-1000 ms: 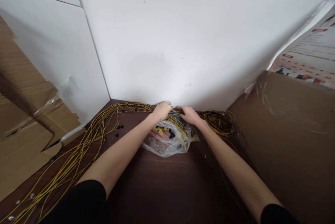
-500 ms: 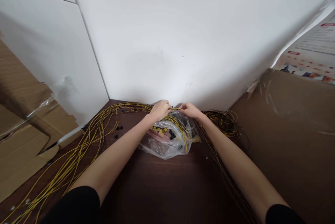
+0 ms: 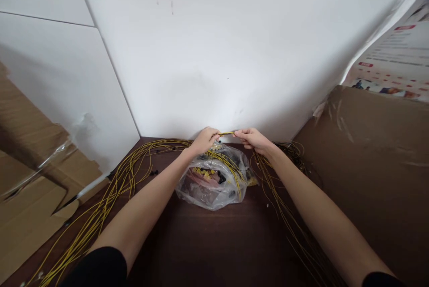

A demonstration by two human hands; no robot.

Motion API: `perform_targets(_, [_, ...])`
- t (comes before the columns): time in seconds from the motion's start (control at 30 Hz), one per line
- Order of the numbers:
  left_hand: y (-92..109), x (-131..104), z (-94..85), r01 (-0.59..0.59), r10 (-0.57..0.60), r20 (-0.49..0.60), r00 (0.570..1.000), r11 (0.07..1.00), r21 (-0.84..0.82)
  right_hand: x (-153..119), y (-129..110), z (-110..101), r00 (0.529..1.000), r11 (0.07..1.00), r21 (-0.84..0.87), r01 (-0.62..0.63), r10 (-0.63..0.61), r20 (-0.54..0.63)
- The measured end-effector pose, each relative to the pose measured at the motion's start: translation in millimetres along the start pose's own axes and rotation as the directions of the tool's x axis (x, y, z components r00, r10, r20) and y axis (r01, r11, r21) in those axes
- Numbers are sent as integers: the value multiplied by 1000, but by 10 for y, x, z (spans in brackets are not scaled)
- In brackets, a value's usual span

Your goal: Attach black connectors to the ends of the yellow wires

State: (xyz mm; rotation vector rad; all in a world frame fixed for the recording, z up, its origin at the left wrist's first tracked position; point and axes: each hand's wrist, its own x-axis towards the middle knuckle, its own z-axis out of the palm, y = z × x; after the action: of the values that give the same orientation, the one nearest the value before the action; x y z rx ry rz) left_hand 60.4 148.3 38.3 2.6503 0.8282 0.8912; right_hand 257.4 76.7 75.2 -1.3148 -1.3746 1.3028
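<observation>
Between my two hands a short stretch of yellow-and-black wires (image 3: pixel 227 133) runs level, close to the white wall. My left hand (image 3: pixel 205 139) is closed on its left end, and my right hand (image 3: pixel 254 138) pinches the right end. Just below lies an opened clear plastic bag (image 3: pixel 214 200) holding small yellow pieces (image 3: pixel 203 172) and black pieces (image 3: pixel 221 177). Loose yellow wire ends (image 3: pixel 231 166) lie across the bag. A long bundle of yellow wires (image 3: pixel 110 193) trails from my left hand down the left side.
More dark and yellow wires (image 3: pixel 281 206) run down beside my right forearm. A brown cardboard box (image 3: pixel 372 157) stands at the right, torn cardboard (image 3: pixel 36 179) at the left. Behind is a white wall (image 3: pixel 214 45). Dark brown tabletop (image 3: pixel 214 242) lies in front.
My right hand has moved slightly right and lifted off the bag, so a longer stretch of wires shows between my hands. The camera view has tilted a little.
</observation>
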Motion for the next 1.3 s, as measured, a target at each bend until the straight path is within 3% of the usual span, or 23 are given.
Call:
perform_targets(0.13, [-6,34,56,-62,60,-50,997,998,-31,-16,17,-6,1000,1000,31,8,-7,-30])
perform_targets(0.3, [23,26,101,-102,102,-2,995,992,-72,-67,51,-49,999,1000,7,18,-18,-30])
perform_targets(0.5, [129,4,87,93,-67,95,993,951,-294,-120,59,-107,998,998,59,18,-14,-62])
perform_targets(0.63, [133,30,69,176,-165,61,984,931,-320,-282,-5,-157,997,992,115,-43,35,68])
perform_targets(0.77, [82,55,2,226,-228,24,973,937,-265,-618,-100,-229,980,990,122,-72,47,193])
perform_targets(0.93, [33,86,-73,262,-265,-8,964,959,-111,-1214,-175,-228,986,960,266,-90,48,158])
perform_targets(1.13, [85,106,2,343,-347,17,938,933,107,-2147,-6,-236,985,824,558,-97,160,-65])
perform_targets(1.3, [210,162,100,411,-439,66,896,876,252,-2643,189,-290,949,624,778,78,191,-249])
